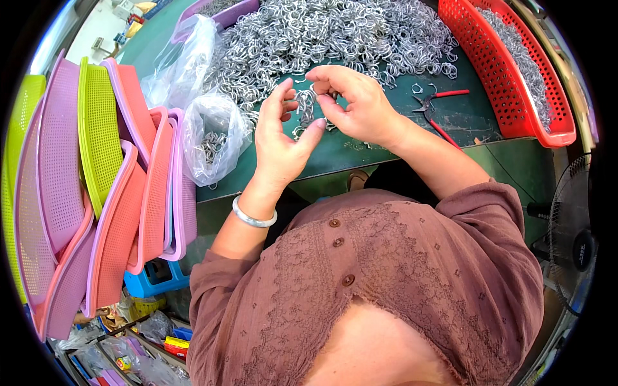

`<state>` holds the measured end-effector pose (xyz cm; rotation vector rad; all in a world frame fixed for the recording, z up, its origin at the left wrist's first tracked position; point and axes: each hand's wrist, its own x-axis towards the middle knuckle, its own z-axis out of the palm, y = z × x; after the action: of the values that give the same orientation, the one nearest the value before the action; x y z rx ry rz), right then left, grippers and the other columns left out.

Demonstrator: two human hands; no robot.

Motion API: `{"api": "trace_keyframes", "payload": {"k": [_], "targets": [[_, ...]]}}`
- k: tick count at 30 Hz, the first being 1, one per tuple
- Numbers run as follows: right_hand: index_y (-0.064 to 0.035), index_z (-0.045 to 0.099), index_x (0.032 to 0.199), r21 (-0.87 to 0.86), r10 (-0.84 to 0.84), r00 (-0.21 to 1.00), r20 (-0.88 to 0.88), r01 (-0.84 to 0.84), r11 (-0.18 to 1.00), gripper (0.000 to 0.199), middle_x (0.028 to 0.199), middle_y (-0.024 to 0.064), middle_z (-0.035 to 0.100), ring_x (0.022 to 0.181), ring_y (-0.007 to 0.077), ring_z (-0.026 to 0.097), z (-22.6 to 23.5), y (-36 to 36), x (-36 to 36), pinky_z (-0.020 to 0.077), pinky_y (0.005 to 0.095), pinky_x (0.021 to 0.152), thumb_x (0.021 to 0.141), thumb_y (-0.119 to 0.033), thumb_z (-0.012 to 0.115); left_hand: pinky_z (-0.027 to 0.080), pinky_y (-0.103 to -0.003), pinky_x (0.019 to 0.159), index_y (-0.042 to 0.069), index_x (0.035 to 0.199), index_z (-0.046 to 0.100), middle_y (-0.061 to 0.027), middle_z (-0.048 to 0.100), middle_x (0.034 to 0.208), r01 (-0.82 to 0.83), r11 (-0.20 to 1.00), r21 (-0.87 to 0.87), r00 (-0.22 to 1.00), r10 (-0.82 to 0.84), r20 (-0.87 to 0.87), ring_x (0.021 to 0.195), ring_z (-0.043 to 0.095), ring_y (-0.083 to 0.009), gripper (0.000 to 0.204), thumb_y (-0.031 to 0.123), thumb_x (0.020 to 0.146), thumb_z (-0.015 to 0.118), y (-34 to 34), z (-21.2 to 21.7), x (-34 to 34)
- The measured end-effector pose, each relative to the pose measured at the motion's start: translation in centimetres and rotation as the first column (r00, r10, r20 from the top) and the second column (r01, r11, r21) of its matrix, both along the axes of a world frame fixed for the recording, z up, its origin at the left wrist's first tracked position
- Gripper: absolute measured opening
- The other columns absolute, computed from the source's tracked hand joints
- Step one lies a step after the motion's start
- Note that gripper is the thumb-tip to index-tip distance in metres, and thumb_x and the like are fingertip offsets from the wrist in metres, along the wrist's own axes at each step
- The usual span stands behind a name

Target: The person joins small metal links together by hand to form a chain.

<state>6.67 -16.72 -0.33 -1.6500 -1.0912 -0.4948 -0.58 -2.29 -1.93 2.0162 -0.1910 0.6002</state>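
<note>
A big heap of small silver metal rings covers the far part of the dark green table. My left hand is raised over the table's front edge, fingers spread, touching a linked bunch of rings that hangs between both hands. My right hand pinches the same bunch from the right with thumb and forefinger. A silver bangle sits on my left wrist.
Red-handled pliers lie on the table right of my hands. A red basket of rings stands at the right. Clear plastic bags with rings sit left. Pink, orange and green trays lean at the left. A fan stands lower right.
</note>
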Motion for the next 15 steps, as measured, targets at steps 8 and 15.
{"api": "trace_keyframes", "payload": {"k": [8, 15], "targets": [[-0.0006, 0.051, 0.103, -0.113, 0.055, 0.999, -0.004, -0.055, 0.992, 0.034, 0.074, 0.0058, 0.056, 0.064, 0.0137, 0.055, 1.0, -0.4, -0.1, 0.0454, 0.0244, 0.055, 0.070, 0.006, 0.055, 0.045, -0.024, 0.062, 0.005, 0.119, 0.043, -0.0074, 0.056, 0.083, 0.001, 0.993, -0.121, 0.998, -0.008, -0.059, 0.067, 0.053, -0.0116, 0.051, 0.002, 0.071, 0.060, 0.1, -0.1, 0.3], [0.0017, 0.048, 0.105, -0.106, 0.203, 0.928, -0.312, -0.246, 0.963, 0.030, 0.072, 0.0009, 0.052, 0.063, 0.0046, 0.047, 1.3, -1.0, 0.2, 0.0408, 0.0203, 0.056, 0.074, 0.005, 0.050, 0.043, -0.021, 0.069, -0.003, 0.115, 0.046, -0.0031, 0.057, 0.086, 0.238, 0.967, 0.093, 0.957, -0.217, -0.191, 0.076, 0.052, -0.0070, 0.037, 0.000, 0.078, 0.054, 1.8, 1.2, 0.3]]}}
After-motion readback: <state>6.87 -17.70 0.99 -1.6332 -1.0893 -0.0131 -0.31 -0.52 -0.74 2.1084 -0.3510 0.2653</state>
